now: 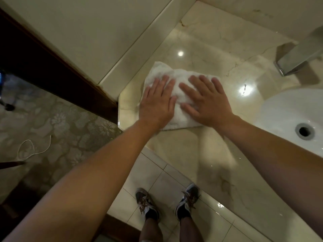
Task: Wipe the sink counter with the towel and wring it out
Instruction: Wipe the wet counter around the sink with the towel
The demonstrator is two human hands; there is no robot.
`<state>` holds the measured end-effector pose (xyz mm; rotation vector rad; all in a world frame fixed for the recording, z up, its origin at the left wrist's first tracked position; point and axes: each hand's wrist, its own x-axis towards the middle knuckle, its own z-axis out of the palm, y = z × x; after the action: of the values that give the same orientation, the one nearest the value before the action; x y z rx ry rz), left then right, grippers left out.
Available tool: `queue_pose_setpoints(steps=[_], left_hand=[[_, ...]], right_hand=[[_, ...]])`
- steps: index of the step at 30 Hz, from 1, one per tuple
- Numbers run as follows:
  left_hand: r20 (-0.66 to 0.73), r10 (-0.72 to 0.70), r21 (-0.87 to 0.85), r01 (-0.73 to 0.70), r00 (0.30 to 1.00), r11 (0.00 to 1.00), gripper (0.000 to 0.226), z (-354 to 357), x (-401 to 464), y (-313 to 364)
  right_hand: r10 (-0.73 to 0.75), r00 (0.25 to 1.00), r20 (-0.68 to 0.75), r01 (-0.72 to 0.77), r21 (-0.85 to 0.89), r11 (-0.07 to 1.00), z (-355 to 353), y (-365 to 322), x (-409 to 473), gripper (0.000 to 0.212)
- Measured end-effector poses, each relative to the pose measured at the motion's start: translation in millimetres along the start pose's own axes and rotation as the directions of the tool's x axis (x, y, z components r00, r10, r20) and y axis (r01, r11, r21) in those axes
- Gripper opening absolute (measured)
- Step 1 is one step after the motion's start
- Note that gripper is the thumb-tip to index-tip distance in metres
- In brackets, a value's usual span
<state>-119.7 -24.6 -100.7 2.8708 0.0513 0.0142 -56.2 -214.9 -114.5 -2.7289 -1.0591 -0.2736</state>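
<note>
Towel point(176, 102): white terry cloth, folded into a rough rectangular pad, lying flat on the marble desk point(201, 55) at its left end, near the side wall and well apart from the sink basin point(286, 109). Judged reason for the fold: a thick pad gives even contact w/ the surface and room for both palms.

Left hand point(158, 103): palm down on the left half of the towel. Fingers point(164, 82) straight, slightly spread, pressing flat on the cloth; nothing pinched or curled round.

Right hand point(208, 102): palm down on the right half of the towel, just beside the left hand, thumbs near each other over the pad's middle. Fingers point(202, 81) straight, spread somewhat wider, also pressing flat; no grip on the fabric.

Judged purpose of the two-hand, flat-palm posn: downward load is shared across the pad so it slides as one piece instead of bunching.

Surroundings: chrome faucet point(297, 58) stands at the back of the desk behind the basin; drain point(304, 131) visible in the basin. Desk is glossy w/ ceiling-light reflections and what looks like a few water drops near the basin rim.

Task status (est.): wiping phase, left section of desk. Wringing not yet done; towel lies flat, untwisted
</note>
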Motion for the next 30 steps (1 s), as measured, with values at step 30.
queue_pose_setpoints(steps=[30], left_hand=[[0.144, 0.361, -0.028, -0.361, 0.921, 0.932, 0.058, 9, 28, 15]], right_hand=[[0.48, 0.863, 0.157, -0.474, -0.08, 0.877, -25, -31, -56, 0.062]])
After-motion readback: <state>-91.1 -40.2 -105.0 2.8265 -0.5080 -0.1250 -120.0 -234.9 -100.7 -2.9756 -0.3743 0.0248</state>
